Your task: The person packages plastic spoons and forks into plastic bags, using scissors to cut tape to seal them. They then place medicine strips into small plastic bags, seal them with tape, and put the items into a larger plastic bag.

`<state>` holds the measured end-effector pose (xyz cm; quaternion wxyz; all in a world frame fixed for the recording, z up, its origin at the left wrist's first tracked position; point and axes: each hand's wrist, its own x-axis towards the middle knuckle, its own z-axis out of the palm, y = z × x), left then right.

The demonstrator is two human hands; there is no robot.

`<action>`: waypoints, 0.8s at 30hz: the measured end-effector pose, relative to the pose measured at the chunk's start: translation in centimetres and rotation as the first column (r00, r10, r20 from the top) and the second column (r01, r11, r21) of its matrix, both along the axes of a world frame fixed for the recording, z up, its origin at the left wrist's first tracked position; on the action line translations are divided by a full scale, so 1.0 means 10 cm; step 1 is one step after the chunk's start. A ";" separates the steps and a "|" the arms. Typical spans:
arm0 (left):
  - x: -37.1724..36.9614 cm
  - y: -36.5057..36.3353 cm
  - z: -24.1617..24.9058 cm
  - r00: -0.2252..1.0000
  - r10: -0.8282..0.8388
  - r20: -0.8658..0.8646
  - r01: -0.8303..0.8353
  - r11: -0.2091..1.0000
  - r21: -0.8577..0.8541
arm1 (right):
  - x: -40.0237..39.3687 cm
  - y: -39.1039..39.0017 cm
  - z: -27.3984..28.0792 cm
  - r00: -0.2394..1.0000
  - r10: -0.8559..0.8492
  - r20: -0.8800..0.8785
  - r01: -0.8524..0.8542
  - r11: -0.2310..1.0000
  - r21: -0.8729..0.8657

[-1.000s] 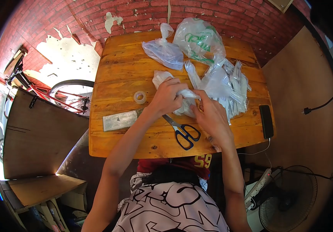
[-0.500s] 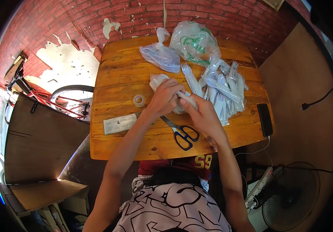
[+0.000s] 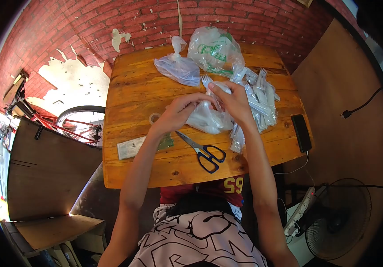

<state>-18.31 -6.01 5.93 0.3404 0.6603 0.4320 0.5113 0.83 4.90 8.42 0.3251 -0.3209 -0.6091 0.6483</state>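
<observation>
Both hands are at a translucent plastic bag [image 3: 209, 120] over the middle of the wooden table [image 3: 133, 89]. My left hand [image 3: 182, 110] has its fingers curled at the bag's upper left. My right hand [image 3: 234, 101] pinches the bag's top from the right. What is inside the bag is hard to make out. Blue-handled scissors [image 3: 203, 152] lie just below the bag. To its right is a pile of wrapped plastic forks [image 3: 260, 100]. A tape roll [image 3: 154, 118] sits beside my left wrist.
A tied bag of purplish items [image 3: 178, 69] and a bag with green print [image 3: 216, 51] stand at the back. A pale flat box [image 3: 130, 148] is at the left front, a black phone [image 3: 301, 133] with a cable at the right edge. A fan [image 3: 338, 218] stands lower right.
The bag has been turned and now hangs wider below my hands. My right hand has risen to the bag's top, and my left hand is more open around it. The view has shifted slightly.
</observation>
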 end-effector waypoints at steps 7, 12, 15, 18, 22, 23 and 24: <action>0.00 -0.09 0.06 0.822 0.253 -0.510 -0.168 0.964 0.207 | -0.13 0.28 0.27 0.905 0.273 0.328 -0.362 0.897 0.252; -0.05 -0.17 0.20 0.583 0.438 -0.684 -0.059 0.863 0.502 | -0.06 0.05 0.34 0.893 0.085 0.442 -0.307 0.833 0.460; -0.14 -0.19 0.15 0.516 0.413 -0.750 0.066 0.854 0.515 | 0.04 -0.09 0.18 0.878 -0.012 0.478 -0.260 0.827 0.499; -0.15 -0.24 0.18 0.489 0.373 -0.789 0.193 0.835 0.515 | 0.10 -0.19 -0.09 0.903 0.007 0.429 -0.214 0.874 0.436; -0.17 -0.21 0.26 0.522 0.203 -0.829 0.318 0.855 0.410 | 0.15 -0.15 -0.29 0.910 0.051 0.411 -0.227 0.892 0.391; -0.18 -0.19 0.28 0.542 0.141 -0.829 0.335 0.868 0.366 | 0.16 -0.16 -0.32 0.918 0.060 0.392 -0.224 0.894 0.388; -0.17 -0.18 0.31 0.576 0.103 -0.811 0.323 0.883 0.341 | 0.15 -0.16 -0.34 0.926 0.070 0.372 -0.222 0.896 0.385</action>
